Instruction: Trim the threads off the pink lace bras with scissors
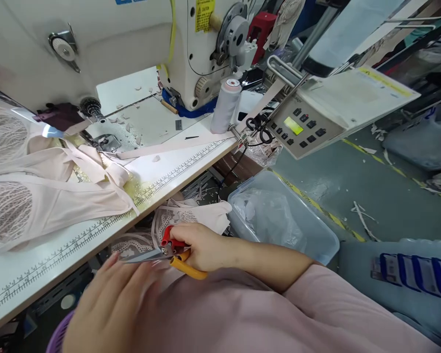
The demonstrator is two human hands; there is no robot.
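My right hand (206,245) is closed around a pair of scissors (185,267) with one red and one orange handle. The blades point left, toward my left hand. At the lower left, my left hand (113,299) shows its back, with fingers stretched out and partly blurred near the blade tips. I see nothing held in it, though its palm side is hidden. Behind the blades, pale pink lace bra pieces (206,215) hang below the table edge. More pale pink bras (66,201) lie on the white table (161,189), beside the sewing machine's needle area.
A white sewing machine (132,44) stands across the table. A thread cone (226,105) and a control panel (301,127) are at the right. Below sits a clear plastic bin (327,240) with a plastic bag. A purple basket (57,333) shows at the lower left.
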